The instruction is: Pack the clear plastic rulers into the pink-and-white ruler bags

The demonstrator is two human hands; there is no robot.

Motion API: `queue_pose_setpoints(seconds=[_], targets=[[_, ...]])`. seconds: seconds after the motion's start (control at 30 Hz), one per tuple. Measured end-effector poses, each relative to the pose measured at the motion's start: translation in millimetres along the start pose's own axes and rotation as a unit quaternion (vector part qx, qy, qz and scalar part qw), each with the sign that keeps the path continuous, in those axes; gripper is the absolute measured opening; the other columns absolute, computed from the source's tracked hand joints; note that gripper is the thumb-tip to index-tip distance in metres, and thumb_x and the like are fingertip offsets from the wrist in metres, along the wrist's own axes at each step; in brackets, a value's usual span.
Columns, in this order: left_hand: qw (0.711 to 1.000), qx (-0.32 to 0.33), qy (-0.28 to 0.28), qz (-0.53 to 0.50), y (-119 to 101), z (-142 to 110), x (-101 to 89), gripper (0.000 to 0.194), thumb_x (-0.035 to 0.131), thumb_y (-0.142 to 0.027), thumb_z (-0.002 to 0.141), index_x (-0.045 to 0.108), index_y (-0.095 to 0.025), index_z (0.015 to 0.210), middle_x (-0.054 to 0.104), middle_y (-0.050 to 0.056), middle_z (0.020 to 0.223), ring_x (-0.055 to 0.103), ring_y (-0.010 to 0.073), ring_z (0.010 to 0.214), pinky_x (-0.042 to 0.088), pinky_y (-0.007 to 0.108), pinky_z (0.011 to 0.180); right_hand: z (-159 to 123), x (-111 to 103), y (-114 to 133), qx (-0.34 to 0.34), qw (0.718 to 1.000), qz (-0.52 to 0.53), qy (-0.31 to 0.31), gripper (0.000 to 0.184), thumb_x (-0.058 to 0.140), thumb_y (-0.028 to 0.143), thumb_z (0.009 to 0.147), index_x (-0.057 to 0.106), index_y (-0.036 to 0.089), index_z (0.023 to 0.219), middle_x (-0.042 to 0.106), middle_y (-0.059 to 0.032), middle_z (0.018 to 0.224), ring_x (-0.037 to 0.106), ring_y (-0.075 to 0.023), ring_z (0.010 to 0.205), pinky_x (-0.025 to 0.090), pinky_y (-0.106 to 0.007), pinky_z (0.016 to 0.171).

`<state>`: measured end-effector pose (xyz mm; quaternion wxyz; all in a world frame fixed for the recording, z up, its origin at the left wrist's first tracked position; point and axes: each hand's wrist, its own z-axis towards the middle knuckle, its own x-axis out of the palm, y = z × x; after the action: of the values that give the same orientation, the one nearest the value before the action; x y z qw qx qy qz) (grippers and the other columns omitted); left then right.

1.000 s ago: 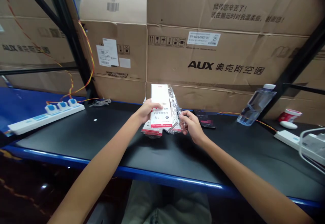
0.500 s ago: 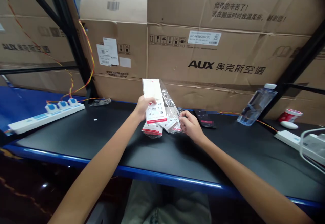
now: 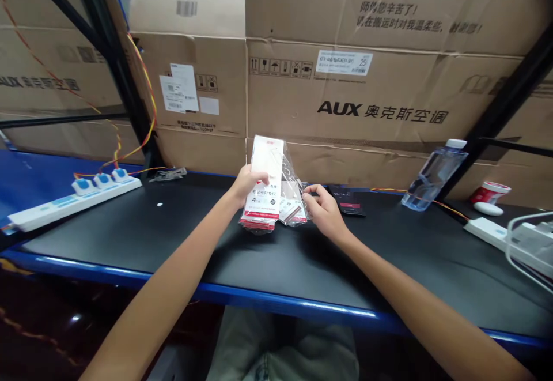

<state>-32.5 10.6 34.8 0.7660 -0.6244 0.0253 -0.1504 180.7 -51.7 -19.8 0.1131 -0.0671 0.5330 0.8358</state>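
My left hand (image 3: pixel 249 184) grips a white printed card (image 3: pixel 264 165) in a clear plastic packet with a red band at its foot, held upright above the black tabletop (image 3: pixel 142 231). A second clear plastic bag (image 3: pixel 291 196) lies behind it, and its right edge is pinched by the fingertips of my right hand (image 3: pixel 323 211). Below my left hand, a further red-and-white packet (image 3: pixel 258 225) shows only in part. The packets hide each other's lower parts.
A dark phone (image 3: pixel 346 201) lies right of my right hand. A water bottle (image 3: pixel 434 176), a red-and-white cup (image 3: pixel 490 192) and a white power strip (image 3: pixel 486 231) stand further right. Another power strip (image 3: pixel 73 203) lies left. Large cardboard AUX boxes (image 3: pixel 345 98) line the back.
The white card packet has swung from leaning left to nearly upright in my left hand. My right hand has stayed close to the clear bag, and the view has shifted slightly.
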Motion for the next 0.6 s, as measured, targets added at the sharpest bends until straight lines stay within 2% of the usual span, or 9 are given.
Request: queue_pose_setpoints(seconds=[0.17, 0.4, 0.6], targets=[[0.999, -0.033, 0.035, 0.012, 4.1, -3.8, 7.9, 0.022, 0.063, -0.006, 0.050, 0.061, -0.015, 0.070, 0.062, 0.001, 0.062, 0.060, 0.0184, 0.056, 0.049, 0.030, 0.053, 1.3, -1.7, -2.7, -0.001, 1.000, -0.011, -0.002, 0.028, 0.056, 0.052, 0.089, 0.052, 0.024, 0.091, 0.046, 0.0063, 0.055, 0.040, -0.0119, 0.045, 0.033, -0.025, 0.044], [0.999, -0.022, 0.026, 0.002, 4.7, -2.2, 9.5, 0.025, 0.064, -0.007, 0.050, 0.062, -0.015, 0.074, 0.064, 0.000, 0.066, 0.061, 0.0188, 0.062, 0.050, 0.029, 0.058, 0.5, 1.1, -1.0, -0.012, 0.999, -0.029, 0.035, 0.030, 0.057, 0.053, 0.088, 0.054, 0.024, 0.088, 0.045, 0.0061, 0.053, 0.038, -0.0118, 0.044, 0.032, -0.024, 0.043], [0.998, -0.042, 0.041, 0.011, 2.4, -5.0, 9.5, 0.026, 0.063, -0.006, 0.049, 0.063, -0.014, 0.074, 0.066, 0.003, 0.067, 0.062, 0.0207, 0.061, 0.049, 0.031, 0.057, -0.6, -0.6, 3.1, -0.052, 0.996, -0.076, -0.004, 0.028, 0.057, 0.051, 0.089, 0.057, 0.023, 0.089, 0.049, 0.0040, 0.058, 0.038, -0.0125, 0.051, 0.030, -0.026, 0.051]])
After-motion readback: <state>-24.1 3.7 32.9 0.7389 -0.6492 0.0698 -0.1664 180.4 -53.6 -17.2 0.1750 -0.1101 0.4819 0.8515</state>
